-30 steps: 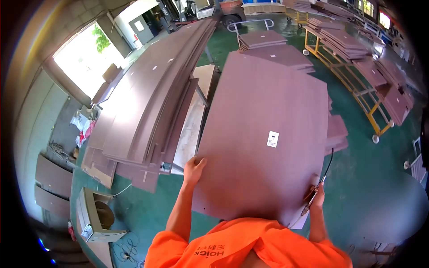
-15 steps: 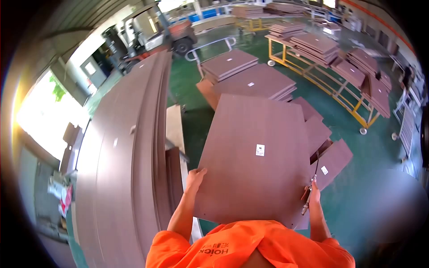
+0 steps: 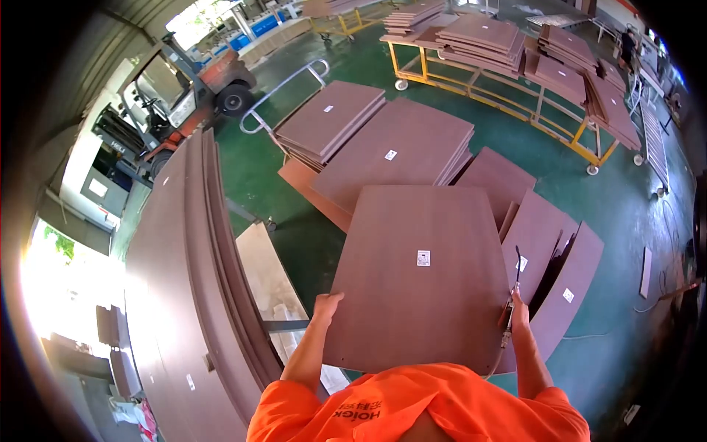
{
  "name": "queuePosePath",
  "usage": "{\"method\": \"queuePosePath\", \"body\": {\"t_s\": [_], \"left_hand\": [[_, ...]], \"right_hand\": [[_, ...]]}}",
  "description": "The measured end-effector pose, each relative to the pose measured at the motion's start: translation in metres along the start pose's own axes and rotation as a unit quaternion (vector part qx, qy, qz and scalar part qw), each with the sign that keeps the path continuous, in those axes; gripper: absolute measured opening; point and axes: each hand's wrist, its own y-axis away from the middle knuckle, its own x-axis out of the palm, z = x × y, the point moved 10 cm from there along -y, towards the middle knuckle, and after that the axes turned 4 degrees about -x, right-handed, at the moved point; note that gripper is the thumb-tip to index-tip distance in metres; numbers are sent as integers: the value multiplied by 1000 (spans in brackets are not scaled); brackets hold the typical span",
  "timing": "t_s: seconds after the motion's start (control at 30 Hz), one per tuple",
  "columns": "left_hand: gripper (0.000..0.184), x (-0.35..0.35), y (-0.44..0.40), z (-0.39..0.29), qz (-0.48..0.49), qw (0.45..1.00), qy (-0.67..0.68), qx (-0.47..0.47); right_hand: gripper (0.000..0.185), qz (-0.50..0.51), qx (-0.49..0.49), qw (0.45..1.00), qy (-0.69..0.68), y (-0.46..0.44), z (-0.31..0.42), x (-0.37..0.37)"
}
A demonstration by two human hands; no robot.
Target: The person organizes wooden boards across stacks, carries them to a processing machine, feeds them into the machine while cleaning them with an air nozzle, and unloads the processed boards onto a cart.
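A large brown panel (image 3: 420,295) with a small white label (image 3: 423,258) is held in front of my orange shirt. My left hand (image 3: 326,306) grips its left edge, fingers closed and partly hidden behind it. At the right edge, my right hand (image 3: 519,313) is closed around an air blow gun (image 3: 508,313) with a thin dark nozzle, and is also against the panel. A hose (image 3: 495,362) runs down from the gun. Just beyond the held panel's right edge, several similar panels (image 3: 541,228) lean at an angle.
Ahead stands a trolley with a metal handle (image 3: 283,92) and stacked panels (image 3: 398,147). Long boards (image 3: 184,295) are on my left, near a forklift (image 3: 177,96). A yellow-framed cart (image 3: 486,103) carries more stacks at the back right. A person (image 3: 628,48) stands far right.
My view has turned, and the trolley stacks and leaning panels look nearer. The long boards have slid left in view. Both hands keep hold of the panel, and the air blow gun stays in the right.
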Motion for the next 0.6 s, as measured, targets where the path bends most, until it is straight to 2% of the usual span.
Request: {"method": "queuePosePath", "body": {"t_s": [0.07,0.2,0.27,0.33,0.47,0.5,0.57,0.6], "left_hand": [[35,-6,-26,-19,-12,999,-28,-31],[44,-13,-90,-84,101,992,-71,-40],[45,-32,-99,-107,133,981,-131,-50],[45,-72,-141,-85,131,981,-140,-43],[41,-104,-230,-149,97,982,-158,-12],[36,-100,-253,-177,118,987,-113,10],[30,-96,-295,-232,138,986,-36,83],[29,-95,-309,-259,140,987,-29,78]], "right_hand": [[63,0,-16,1000,25,-11,22,28],[62,-44,-5,999,0,-40,41,92],[62,-51,21,996,-67,-66,17,121],[61,-68,12,993,-92,-86,34,158],[54,-83,23,987,-132,-111,64,233],[54,-85,5,985,-151,-119,80,254],[54,-89,42,982,-164,-142,94,288],[55,-83,43,985,-142,-161,97,303]]}}
